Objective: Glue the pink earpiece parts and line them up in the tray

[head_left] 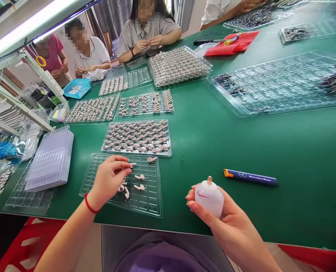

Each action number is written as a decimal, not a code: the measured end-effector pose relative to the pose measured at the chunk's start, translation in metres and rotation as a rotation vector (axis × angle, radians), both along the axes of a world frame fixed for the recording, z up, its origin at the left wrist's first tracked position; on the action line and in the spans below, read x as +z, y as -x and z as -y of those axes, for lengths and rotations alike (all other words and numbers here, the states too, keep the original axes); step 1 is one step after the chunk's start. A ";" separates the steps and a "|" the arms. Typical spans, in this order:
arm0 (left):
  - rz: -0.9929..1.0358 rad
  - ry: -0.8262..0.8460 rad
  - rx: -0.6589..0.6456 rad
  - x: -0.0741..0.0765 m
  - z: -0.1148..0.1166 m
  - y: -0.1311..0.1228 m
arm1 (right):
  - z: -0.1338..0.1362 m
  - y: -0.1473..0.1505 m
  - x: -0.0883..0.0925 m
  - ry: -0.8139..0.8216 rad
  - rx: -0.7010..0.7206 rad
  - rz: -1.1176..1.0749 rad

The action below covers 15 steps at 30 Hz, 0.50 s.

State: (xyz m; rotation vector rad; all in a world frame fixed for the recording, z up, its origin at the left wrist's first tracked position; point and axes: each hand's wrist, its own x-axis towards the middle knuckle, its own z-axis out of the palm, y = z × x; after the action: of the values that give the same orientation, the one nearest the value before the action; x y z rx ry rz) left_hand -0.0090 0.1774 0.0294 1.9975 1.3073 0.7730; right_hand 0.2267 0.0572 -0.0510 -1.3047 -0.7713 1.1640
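My left hand (pixel 111 179), with a red cord at the wrist, is over a clear plastic tray (pixel 151 206). Its thumb and fingers pinch a small white earbud piece (pixel 133 164), mostly covered by the fingertips. Beneath and beside that hand lie several loose earbud shells, among them a white shell with thin wires (pixel 140 187). At the tray's far right corner rests another earbud shell (pixel 152 159). My right hand (pixel 227 215) is wrapped round a small translucent squeeze bottle (pixel 209 200), its copper-coloured tip pointing up, just above the green table.
A blue utility knife (pixel 250 177) lies right of the bottle. Beyond the tray sit filled earbud trays (pixel 136 136) and a tall tray stack (pixel 179 66). Stacked empty trays (pixel 50 158) stand left. A large tray with dark parts (pixel 278 85) is at right. Co-workers sit across the table.
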 end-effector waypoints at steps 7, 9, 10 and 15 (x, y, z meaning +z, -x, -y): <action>0.111 0.061 -0.031 -0.008 0.082 -0.009 | 0.016 0.017 0.011 -0.013 0.114 0.068; 0.128 0.057 -0.049 -0.012 0.098 -0.007 | 0.021 0.015 0.004 -0.089 0.201 0.154; 0.135 0.061 -0.051 -0.014 0.103 -0.006 | 0.024 0.014 0.000 -0.134 0.241 0.196; 0.151 0.110 0.062 -0.022 0.117 0.000 | 0.039 0.017 -0.008 -0.219 0.212 0.307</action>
State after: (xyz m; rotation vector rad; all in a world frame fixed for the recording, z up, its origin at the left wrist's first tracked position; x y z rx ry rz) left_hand -0.0095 0.0599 0.0071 1.7839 1.2991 0.8451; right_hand 0.2096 0.0180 -0.0586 -1.2527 -1.2515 1.0203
